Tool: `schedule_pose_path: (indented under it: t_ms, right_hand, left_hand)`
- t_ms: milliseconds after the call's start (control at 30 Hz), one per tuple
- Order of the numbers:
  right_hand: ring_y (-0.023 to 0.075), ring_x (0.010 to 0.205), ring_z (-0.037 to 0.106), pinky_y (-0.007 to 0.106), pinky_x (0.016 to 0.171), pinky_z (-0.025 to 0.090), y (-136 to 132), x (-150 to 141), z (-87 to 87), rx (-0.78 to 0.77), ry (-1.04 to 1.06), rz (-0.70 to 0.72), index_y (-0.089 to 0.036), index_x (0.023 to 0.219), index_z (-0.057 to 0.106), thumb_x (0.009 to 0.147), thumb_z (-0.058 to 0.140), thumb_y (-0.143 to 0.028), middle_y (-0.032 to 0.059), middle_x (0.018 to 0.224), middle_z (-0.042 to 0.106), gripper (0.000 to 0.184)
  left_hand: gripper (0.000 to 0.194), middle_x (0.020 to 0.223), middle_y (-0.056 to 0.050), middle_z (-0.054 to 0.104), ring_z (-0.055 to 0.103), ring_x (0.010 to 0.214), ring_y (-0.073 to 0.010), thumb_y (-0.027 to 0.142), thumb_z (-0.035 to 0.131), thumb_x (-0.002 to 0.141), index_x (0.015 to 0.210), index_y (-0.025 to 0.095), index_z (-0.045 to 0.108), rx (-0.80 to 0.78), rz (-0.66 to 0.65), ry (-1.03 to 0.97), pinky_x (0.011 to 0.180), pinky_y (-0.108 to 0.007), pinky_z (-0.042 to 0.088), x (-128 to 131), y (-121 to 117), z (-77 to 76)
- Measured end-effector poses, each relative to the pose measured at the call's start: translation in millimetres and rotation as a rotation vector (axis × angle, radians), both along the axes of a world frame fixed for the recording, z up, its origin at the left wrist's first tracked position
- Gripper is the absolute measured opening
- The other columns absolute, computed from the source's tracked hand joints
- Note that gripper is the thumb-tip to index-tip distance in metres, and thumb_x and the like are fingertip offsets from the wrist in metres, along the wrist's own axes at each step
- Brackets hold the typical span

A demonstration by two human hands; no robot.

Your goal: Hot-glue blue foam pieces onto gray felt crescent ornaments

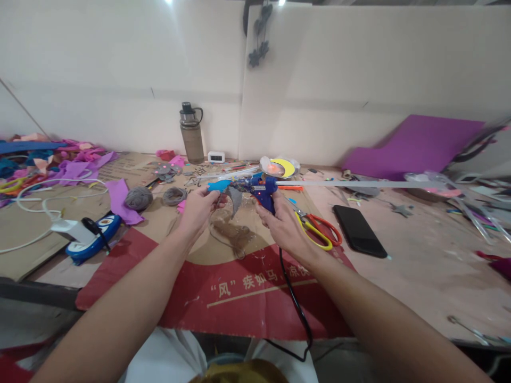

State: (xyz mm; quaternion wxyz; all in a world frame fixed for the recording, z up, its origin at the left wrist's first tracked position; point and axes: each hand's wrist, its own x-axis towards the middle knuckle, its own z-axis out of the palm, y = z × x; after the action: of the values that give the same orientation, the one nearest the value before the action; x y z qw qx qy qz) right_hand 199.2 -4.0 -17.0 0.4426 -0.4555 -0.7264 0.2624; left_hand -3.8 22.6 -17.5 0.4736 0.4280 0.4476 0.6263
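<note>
My right hand [285, 226] is closed around the handle of a blue hot glue gun [264, 190], whose black cord [293, 298] runs down over the table's front edge. The gun's nozzle points left toward a small craft piece, a bright blue felt shape [219, 185] with a grey felt part [236, 201]. My left hand [198, 210] pinches that piece from the left. Both hands hover above a brown and red cardboard sheet [223, 287] on the table.
Scissors [319, 229] with red and yellow handles and a black phone [359, 231] lie right of my right hand. A water bottle [191, 133], small white clock [216, 156], yarn balls [138, 198], purple felt scraps [80, 167], a power strip [90, 239] and purple foam sheet [415, 146] surround.
</note>
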Motion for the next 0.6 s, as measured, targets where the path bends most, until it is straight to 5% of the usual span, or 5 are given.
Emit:
schedule_pose_path:
  t_ms: [600]
  right_hand:
    - [0.0225, 0.08, 0.057, 0.037, 0.07, 0.046, 2.7, 3.8, 0.1, 0.025, 0.0, -0.009, -0.023, 0.122, 0.052, 0.09, 0.05, -0.04, 0.0095, 0.098, 0.065, 0.036]
  left_hand:
    - [0.014, 0.064, -0.006, 0.068, 0.064, 0.058, -0.0125, 0.02, 0.068, 0.064, 0.074, 0.011, 0.065, -0.001, 0.007, -0.034, 0.057, -0.022, 0.05, 0.4, -0.6, 0.2]
